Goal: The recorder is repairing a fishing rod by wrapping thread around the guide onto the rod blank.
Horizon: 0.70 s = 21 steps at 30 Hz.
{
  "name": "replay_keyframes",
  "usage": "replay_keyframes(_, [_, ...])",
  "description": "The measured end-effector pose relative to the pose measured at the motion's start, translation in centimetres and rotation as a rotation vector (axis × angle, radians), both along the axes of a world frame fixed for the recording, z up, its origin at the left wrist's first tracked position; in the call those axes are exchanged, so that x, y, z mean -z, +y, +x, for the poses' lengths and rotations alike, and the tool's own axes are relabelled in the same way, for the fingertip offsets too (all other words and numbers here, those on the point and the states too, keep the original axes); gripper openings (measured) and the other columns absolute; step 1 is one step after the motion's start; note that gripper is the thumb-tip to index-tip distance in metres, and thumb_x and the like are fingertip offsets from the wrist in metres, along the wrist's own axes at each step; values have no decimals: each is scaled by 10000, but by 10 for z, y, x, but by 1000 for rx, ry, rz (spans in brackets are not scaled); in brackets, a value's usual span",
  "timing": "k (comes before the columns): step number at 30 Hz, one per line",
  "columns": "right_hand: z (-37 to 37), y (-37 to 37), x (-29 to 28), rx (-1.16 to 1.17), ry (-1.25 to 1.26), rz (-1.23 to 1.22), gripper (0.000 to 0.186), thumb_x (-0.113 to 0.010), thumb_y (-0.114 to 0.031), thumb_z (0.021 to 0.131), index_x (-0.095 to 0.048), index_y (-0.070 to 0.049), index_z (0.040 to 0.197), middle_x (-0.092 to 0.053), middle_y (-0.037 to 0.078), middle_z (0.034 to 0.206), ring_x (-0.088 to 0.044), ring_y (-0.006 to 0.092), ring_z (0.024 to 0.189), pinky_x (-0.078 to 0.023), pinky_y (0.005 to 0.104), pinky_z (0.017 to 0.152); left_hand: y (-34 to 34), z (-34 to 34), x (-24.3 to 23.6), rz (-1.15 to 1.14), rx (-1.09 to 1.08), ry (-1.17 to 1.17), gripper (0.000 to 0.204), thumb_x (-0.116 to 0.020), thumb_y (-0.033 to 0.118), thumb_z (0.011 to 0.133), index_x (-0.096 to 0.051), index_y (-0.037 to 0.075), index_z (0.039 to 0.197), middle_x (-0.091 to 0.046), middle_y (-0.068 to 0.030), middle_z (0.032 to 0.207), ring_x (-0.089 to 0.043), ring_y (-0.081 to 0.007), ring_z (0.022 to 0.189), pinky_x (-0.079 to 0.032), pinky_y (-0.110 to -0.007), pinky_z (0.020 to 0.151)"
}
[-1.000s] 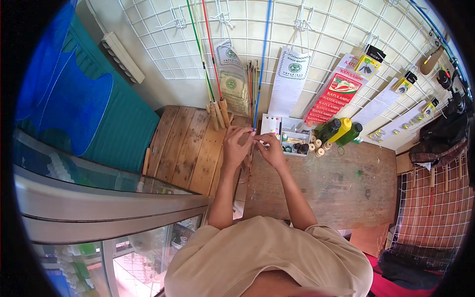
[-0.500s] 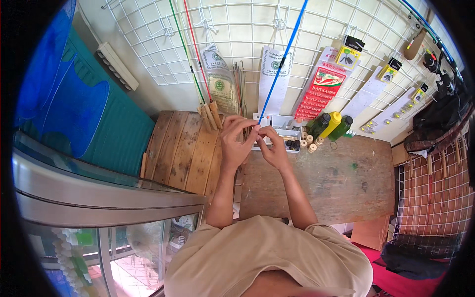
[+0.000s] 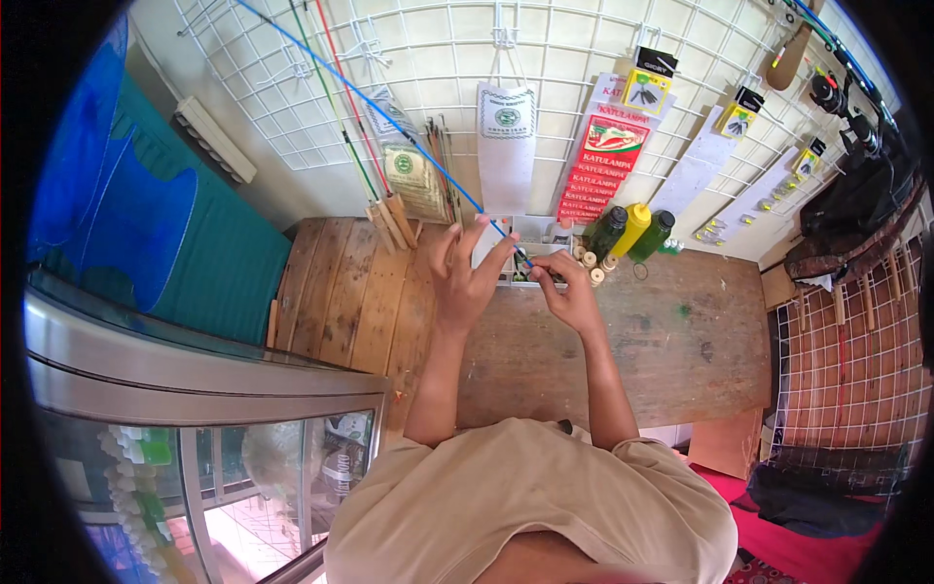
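Observation:
A slender blue fishing rod (image 3: 409, 138) slants from the upper left down to my hands above the workbench. My right hand (image 3: 574, 297) is closed, with thumb and fingers pinching the rod's lower end. My left hand (image 3: 467, 282) is beside the rod, fingers spread and raised, with the rod passing between thumb and forefinger; any firm grip there does not show. Just behind the hands stands a white compartment box (image 3: 535, 224) with small parts, partly hidden by my fingers.
Several pale wooden spools (image 3: 596, 276) stand by a yellow bottle (image 3: 635, 232) and dark green bottles (image 3: 662, 234). Rods with cork handles (image 3: 397, 216) lean at the left against a white wire grid (image 3: 438, 58). A red packet strip (image 3: 601, 161) hangs behind. The metal-framed glass panel (image 3: 214, 399) borders the left.
The rod has swung from leaning right to leaning left. My right hand has moved right and slightly down with its lower end. My left hand's fingers have spread apart.

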State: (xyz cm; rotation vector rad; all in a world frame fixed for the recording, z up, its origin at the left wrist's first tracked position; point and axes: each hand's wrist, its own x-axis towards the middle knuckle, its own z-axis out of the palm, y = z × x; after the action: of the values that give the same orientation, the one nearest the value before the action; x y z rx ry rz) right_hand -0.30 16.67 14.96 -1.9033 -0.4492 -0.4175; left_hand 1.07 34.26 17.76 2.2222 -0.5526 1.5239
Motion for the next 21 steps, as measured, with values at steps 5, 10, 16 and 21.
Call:
replay_keyframes(5, [-12,-40,23,17,29,-21,124,-623,18,816,-662,-1,932,-630,103,778,-574,254,776,-442,339,729,-25,-9,20,231,28,111,172,-680,212,790,-706,273,949,-571,92,1232,-398,-197,1235,-318,-433,1022])
replay_keyframes(10, [-24,-78,30,59,58,24,138,-622,28,807,-663,-7,934,-626,104,777,-567,261,765,-437,341,738,-67,-19,24,312,43,103,243,-714,206,738,-712,295,964,-592,102,1176,-429,-172,1202,-266,-430,1060])
replay_keyframes(16, [-28,-140,26,76,-14,-15,149,-625,37,795,-664,-15,929,-627,104,782,-563,277,766,-435,353,729,-126,-27,19,295,40,109,208,-666,223,802,-689,274,1002,-592,90,1125,-444,-148,1222,-265,-442,1066])
replay_keyframes(21, [-39,-198,31,109,-5,-158,151,-645,-3,786,-675,-45,928,-639,86,806,-545,285,778,-421,366,728,-183,-40,28,241,43,130,156,-681,241,792,-691,260,947,-611,75,1038,-480,-148,1196,-270,-451,1053])
